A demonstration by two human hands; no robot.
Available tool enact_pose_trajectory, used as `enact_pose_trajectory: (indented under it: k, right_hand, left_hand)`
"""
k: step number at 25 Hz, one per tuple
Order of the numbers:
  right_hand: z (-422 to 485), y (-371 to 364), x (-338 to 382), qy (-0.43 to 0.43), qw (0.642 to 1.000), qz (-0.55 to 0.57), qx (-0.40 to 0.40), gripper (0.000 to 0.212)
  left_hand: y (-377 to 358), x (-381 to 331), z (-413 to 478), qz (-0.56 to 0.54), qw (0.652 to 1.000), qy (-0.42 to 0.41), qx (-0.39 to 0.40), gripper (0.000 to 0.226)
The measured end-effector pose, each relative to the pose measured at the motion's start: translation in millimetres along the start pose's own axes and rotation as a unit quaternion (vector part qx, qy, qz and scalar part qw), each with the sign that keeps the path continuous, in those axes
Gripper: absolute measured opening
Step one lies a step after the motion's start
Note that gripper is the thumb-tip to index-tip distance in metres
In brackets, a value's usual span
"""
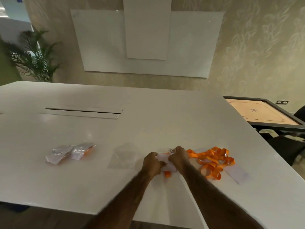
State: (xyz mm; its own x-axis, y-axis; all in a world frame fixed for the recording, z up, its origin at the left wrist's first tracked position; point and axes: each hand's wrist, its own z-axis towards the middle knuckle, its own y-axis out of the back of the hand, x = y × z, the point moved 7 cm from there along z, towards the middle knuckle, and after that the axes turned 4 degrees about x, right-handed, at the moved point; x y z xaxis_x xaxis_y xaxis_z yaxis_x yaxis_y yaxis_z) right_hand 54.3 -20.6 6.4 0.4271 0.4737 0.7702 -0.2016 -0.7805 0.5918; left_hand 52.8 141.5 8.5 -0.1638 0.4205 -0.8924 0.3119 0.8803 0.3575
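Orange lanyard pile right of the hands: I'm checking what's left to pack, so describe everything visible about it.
The orange lanyard pile is a loose tangle of flat, glossy ribbon straps on the table, right of the right hand, which grips a white badge card. Its loops overlap too much to count. Its near edge overlaps a second white card; one strap reaches toward that hand.

A white table (148, 113) has a cable slot (82, 111) at its left middle. Two filled packets (56, 154) (81, 151) lie side by side at the left, with empty clear bags (123, 157) near them. On the right, tangled orange lanyards (212, 160) partly cover a white card (237, 174). Beyond the table are a carrom board (262, 113), a dark chair (290, 146), a plant (36, 57) and a whiteboard (145, 42) on the wall.
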Motion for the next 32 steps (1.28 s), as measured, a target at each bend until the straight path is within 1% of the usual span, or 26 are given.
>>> enact_pose_trajectory:
  k: [1, 2, 3, 5, 6, 8, 9, 10, 11, 13, 15, 16, 18, 20, 22, 24, 26, 27, 30, 32]
  right_hand:
    - [-4.8, 2.7, 7.0, 0.025, 0.998, -0.047, -0.015, 0.04]
    - [-5.0, 1.3, 8.3, 0.043, 0.997, -0.066, -0.028, 0.044]
    - [-7.2, 0.2, 9.6, 0.051, 0.994, -0.083, -0.039, 0.048]
    - [-8.1, -1.0, 9.8, 0.051, 0.993, -0.099, -0.041, 0.052]
    - [-7.4, 0.1, 9.9, 0.049, 0.993, -0.098, -0.043, 0.053]
    - [-9.8, 4.6, 12.2, 0.048, 0.993, -0.095, -0.058, 0.05]
    - [-12.9, 8.7, 14.7, 0.048, 0.991, -0.101, -0.078, 0.047]
    - [-14.4, 13.4, 17.9, 0.056, 0.987, -0.109, -0.107, 0.042]
    - [-16.9, 17.6, 22.8, 0.07, 0.981, -0.121, -0.133, 0.038]
    - [-21.2, 22.2, 36.4, 0.112, 0.971, -0.129, -0.165, 0.035]
    - [-22.9, 15.2, 51.2, 0.162, 0.964, -0.143, -0.153, 0.037]
    - [-23.8, 6.5, 60.3, 0.193, 0.959, -0.162, -0.132, 0.04]
    - [-29.4, -19.4, 79.6, 0.257, 0.941, -0.214, -0.059, 0.049]
    - [-36.9, -51.3, 93.0, 0.309, 0.914, -0.263, 0.023, 0.058]
    - [-42.4, -82.5, 97.0, 0.332, 0.883, -0.322, 0.085, 0.063]
    - [-45.1, -107.0, 97.5, 0.34, 0.85, -0.385, 0.115, 0.063]
    - [-47.3, -122.5, 100.1, 0.351, 0.828, -0.423, 0.112, 0.057]
    - [-47.9, -126.1, 102.2, 0.358, 0.823, -0.429, 0.102, 0.052]
    - [-47.0, -128.8, 110.0, 0.367, 0.828, -0.417, 0.072, 0.039]
    - [-46.9, -127.3, 114.6, 0.379, 0.826, -0.414, 0.056, 0.036]
  left_hand:
    - [3.4, -4.5, 1.1, 0.099, 0.994, -0.034, -0.031, 0.042]
    - [5.0, -8.8, 0.3, 0.172, 0.982, -0.064, -0.053, 0.04]
    - [5.1, -8.4, 1.1, 0.2, 0.975, -0.075, -0.06, 0.042]
    - [5.4, -4.2, 1.3, 0.224, 0.97, -0.067, -0.059, 0.051]
    - [8.8, -5.8, 0.3, 0.253, 0.962, -0.076, -0.072, 0.051]
    - [22.6, -14.0, -3.0, 0.319, 0.931, -0.124, -0.129, 0.042]
    - [33.8, -18.5, -4.7, 0.343, 0.912, -0.152, -0.167, 0.037]
    - [45.8, -19.6, -5.0, 0.362, 0.896, -0.168, -0.195, 0.037]
    - [56.5, -16.1, -2.6, 0.382, 0.885, -0.17, -0.206, 0.041]
    - [75.5, 4.1, 8.4, 0.424, 0.88, -0.123, -0.178, 0.06]
    - [88.6, 31.1, 18.3, 0.437, 0.889, -0.059, -0.121, 0.079]
    - [93.6, 43.1, 21.5, 0.435, 0.894, -0.036, -0.099, 0.083]
    - [99.6, 59.4, 24.5, 0.437, 0.897, -0.014, -0.068, 0.08]
    - [102.4, 67.5, 24.7, 0.449, 0.892, -0.014, -0.042, 0.072]
    - [104.0, 70.2, 22.3, 0.472, 0.881, -0.025, -0.028, 0.067]
    - [105.6, 69.6, 20.6, 0.487, 0.872, -0.042, -0.02, 0.066]
    - [108.1, 70.3, 20.5, 0.487, 0.872, -0.055, -0.007, 0.068]
    - [108.7, 71.7, 21.5, 0.485, 0.873, -0.059, 0.001, 0.069]
    - [114.3, 75.1, 25.0, 0.478, 0.875, -0.074, 0.009, 0.069]
    - [120.8, 75.0, 26.7, 0.459, 0.884, -0.088, 0.003, 0.065]
